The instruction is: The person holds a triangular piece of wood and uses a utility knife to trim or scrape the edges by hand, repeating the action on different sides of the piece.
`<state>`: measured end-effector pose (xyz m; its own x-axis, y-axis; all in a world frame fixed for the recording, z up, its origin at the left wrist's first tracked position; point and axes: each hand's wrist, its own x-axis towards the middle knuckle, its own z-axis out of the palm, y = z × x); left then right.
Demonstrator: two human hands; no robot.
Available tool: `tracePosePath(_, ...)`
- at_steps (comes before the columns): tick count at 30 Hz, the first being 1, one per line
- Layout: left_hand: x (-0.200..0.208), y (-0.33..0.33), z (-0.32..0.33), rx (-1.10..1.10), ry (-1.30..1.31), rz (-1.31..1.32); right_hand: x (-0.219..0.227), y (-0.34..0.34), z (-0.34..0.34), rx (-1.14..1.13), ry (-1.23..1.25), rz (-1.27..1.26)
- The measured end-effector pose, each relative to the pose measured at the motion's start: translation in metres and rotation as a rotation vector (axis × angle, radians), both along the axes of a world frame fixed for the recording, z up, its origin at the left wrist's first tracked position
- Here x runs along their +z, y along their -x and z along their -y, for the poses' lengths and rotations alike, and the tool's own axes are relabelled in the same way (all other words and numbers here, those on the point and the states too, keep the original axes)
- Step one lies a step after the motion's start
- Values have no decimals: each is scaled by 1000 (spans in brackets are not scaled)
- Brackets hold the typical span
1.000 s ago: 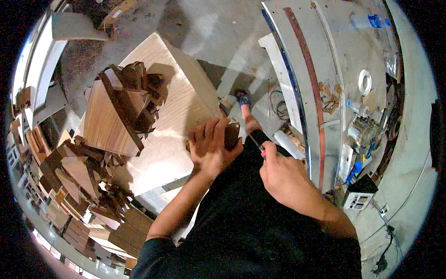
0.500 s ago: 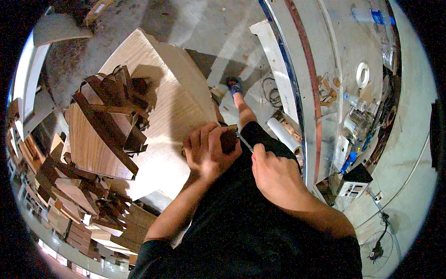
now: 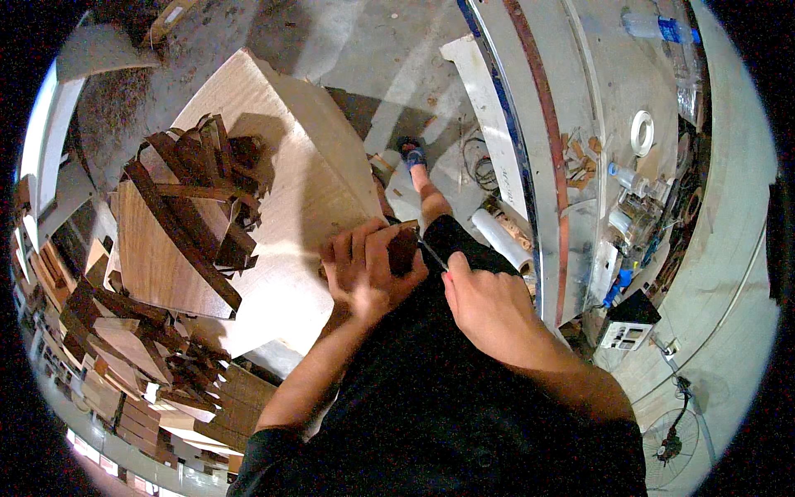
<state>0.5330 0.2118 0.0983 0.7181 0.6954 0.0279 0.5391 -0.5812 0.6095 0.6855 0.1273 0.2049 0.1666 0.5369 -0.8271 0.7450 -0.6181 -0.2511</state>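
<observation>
My left hand is closed around a small dark brown wooden piece, pressing it at the near edge of a large pale wood-grain box. Closed in a fist, my right hand grips a slim grey metal tool. Its thin shaft reaches to the end of the brown piece; the handle is hidden in my fingers, so I cannot make out its exact kind. On the box's top, left of my hands, lies a heap of dark brown wooden pieces.
More brown wooden parts are stacked at lower left. To the right stand a long grey bench, a white roll, a white tape ring, plastic bottles, a black-and-white box and a fan.
The tool's shaft has shifted slightly against the brown piece, and my right hand has moved a little left. The whole view has drifted slightly; both grips are the same.
</observation>
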Motion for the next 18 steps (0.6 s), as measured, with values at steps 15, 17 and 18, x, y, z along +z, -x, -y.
tracePosePath(15,-1,-1,0,23,-12,13,-64,-8,39,136,-95,5)
tracePosePath(17,0,-3,3,49,-37,-3,-83,-8,53,33,-105,30)
tracePosePath(18,1,-3,5,57,-47,-17,-86,-6,56,-22,-106,38)
